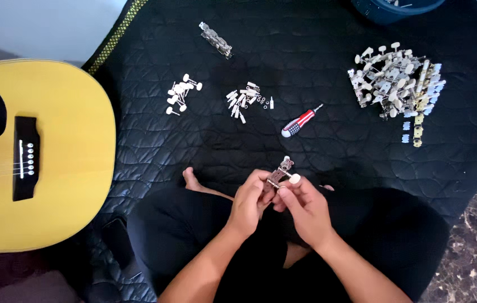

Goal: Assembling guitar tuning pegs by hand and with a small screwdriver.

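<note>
Over my lap, my left hand (248, 203) and right hand (301, 206) both keep a pinching grip on a small metal tuning machine (281, 172) with a round white knob. A striped screwdriver (300, 121) lies nearby on the quilted black mat (317, 45).

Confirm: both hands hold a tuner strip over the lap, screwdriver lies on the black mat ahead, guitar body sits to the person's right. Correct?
One error: the yellow guitar body sits to the person's left, not the right, as the head view shows. The rest holds: the left hand and right hand hold the tuner strip over the lap, and the screwdriver lies on the black mat ahead.
</note>
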